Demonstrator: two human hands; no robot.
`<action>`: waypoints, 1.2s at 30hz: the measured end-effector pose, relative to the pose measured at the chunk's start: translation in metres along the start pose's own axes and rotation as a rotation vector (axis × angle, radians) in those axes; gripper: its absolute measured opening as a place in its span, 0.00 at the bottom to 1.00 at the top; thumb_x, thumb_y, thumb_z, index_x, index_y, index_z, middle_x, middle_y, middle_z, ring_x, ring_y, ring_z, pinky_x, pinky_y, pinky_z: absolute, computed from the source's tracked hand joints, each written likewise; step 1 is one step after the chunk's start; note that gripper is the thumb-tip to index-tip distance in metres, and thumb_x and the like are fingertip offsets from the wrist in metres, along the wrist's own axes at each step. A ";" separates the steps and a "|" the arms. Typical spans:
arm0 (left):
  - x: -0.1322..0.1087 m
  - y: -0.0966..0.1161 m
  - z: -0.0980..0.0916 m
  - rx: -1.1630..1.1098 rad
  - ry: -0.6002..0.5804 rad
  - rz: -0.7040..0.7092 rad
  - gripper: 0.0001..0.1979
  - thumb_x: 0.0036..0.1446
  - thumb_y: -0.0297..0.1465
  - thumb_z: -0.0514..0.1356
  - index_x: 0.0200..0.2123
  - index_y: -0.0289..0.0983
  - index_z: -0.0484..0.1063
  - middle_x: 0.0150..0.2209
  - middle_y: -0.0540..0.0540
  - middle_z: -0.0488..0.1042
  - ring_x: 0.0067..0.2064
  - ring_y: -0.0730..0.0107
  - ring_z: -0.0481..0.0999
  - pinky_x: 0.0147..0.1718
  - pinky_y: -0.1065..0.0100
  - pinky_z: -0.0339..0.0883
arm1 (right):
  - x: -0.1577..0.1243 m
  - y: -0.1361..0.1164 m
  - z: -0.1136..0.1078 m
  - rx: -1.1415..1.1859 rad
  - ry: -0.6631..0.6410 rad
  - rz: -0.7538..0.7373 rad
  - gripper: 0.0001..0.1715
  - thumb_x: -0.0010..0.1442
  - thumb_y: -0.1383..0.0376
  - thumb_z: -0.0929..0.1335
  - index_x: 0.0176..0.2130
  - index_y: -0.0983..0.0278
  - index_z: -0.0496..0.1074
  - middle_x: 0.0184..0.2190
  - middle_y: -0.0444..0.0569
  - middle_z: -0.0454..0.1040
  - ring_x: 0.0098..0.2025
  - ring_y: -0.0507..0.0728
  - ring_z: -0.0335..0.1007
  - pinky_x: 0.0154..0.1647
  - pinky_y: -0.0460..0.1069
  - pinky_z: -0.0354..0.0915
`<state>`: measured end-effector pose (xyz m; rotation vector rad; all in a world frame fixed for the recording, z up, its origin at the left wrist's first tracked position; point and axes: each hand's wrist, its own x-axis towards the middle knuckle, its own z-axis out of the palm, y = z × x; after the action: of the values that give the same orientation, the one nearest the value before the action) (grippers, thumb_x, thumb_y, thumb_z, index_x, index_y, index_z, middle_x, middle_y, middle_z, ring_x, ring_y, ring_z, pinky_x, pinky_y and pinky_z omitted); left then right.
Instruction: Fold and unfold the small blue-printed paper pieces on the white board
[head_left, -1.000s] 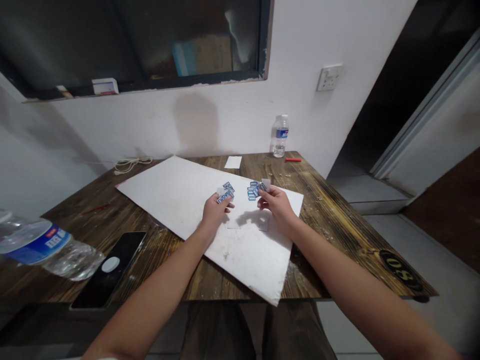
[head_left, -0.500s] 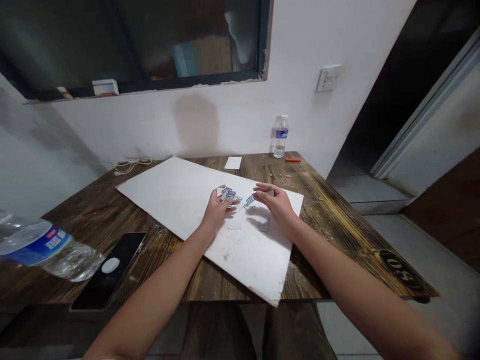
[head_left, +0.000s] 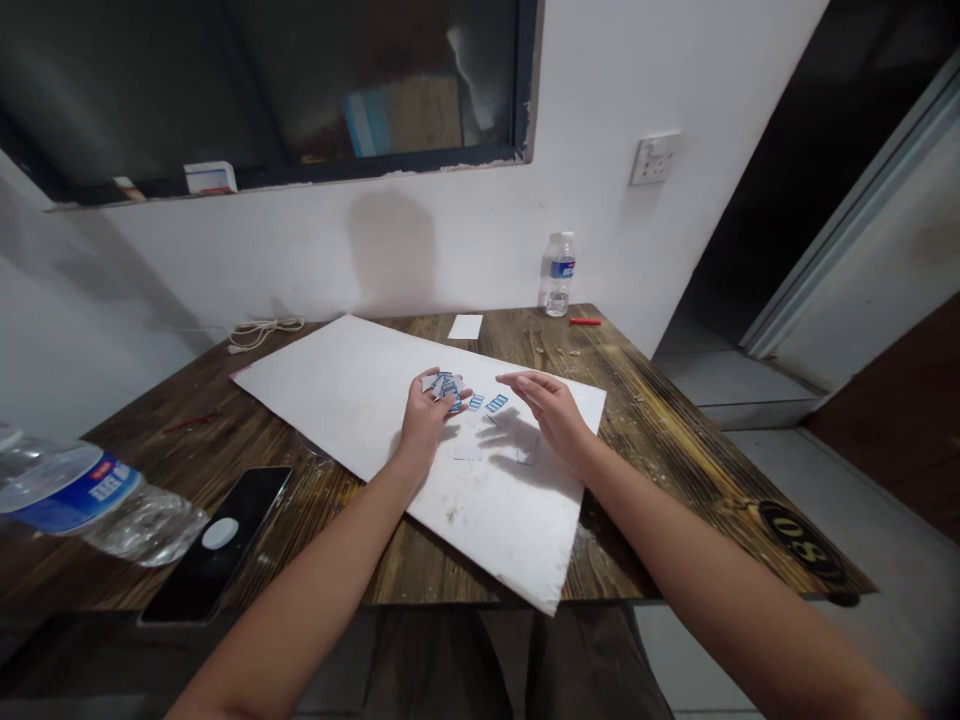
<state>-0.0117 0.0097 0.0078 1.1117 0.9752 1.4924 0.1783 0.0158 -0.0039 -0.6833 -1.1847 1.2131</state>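
My left hand (head_left: 424, 418) is closed on a small bunch of blue-and-white paper cards (head_left: 445, 386) over the large white board (head_left: 352, 390) on the wooden table (head_left: 675, 420). My right hand (head_left: 551, 408) hovers just to the right with its fingers stretched out flat and nothing in them. Two blue-and-white cards (head_left: 486, 403) lie loose on the board between my hands. Two faint white paper squares (head_left: 491, 453) lie on the board below my hands.
A black phone (head_left: 214, 540) lies at the table's near left, beside a water bottle (head_left: 82, 498) seen close up. At the back stand a second bottle (head_left: 559, 272), a red pen (head_left: 585, 321), a white paper slip (head_left: 466, 326) and a coiled white cable (head_left: 262, 328).
My right hand held a fan of cards one second ago; it has let go and opened flat. Most cards are now in my left hand, and two lie on the board.
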 end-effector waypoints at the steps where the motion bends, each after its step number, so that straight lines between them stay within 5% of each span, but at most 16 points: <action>1: 0.000 0.000 0.000 -0.005 -0.007 0.000 0.25 0.49 0.24 0.63 0.49 0.41 0.59 0.49 0.41 0.74 0.43 0.62 0.80 0.40 0.64 0.72 | 0.000 -0.001 0.000 -0.026 -0.019 -0.005 0.14 0.55 0.53 0.71 0.37 0.57 0.80 0.44 0.49 0.79 0.54 0.60 0.70 0.61 0.57 0.57; 11: -0.006 0.001 0.006 -0.084 -0.143 -0.004 0.28 0.48 0.27 0.65 0.52 0.42 0.59 0.60 0.39 0.64 0.54 0.54 0.74 0.48 0.57 0.69 | -0.003 -0.010 0.001 -0.073 -0.181 -0.069 0.26 0.61 0.44 0.61 0.36 0.55 0.81 0.49 0.46 0.77 0.59 0.63 0.63 0.64 0.60 0.49; 26: -0.010 0.008 0.006 -0.129 -0.278 0.044 0.28 0.53 0.27 0.64 0.56 0.49 0.62 0.67 0.44 0.56 0.58 0.52 0.70 0.55 0.52 0.64 | -0.006 -0.010 0.004 -0.104 -0.140 -0.152 0.44 0.57 0.32 0.47 0.47 0.47 0.76 0.62 0.38 0.63 0.68 0.61 0.47 0.68 0.61 0.38; 36: -0.014 0.011 0.006 -0.039 -0.347 0.044 0.28 0.57 0.35 0.62 0.61 0.45 0.61 0.54 0.41 0.74 0.66 0.57 0.59 0.61 0.52 0.54 | -0.007 -0.014 0.007 -0.116 -0.193 -0.084 0.55 0.47 0.25 0.46 0.59 0.46 0.65 0.67 0.38 0.53 0.71 0.62 0.33 0.69 0.62 0.35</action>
<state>-0.0074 -0.0060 0.0172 1.3173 0.6825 1.2902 0.1766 0.0042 0.0085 -0.6061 -1.4394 1.1659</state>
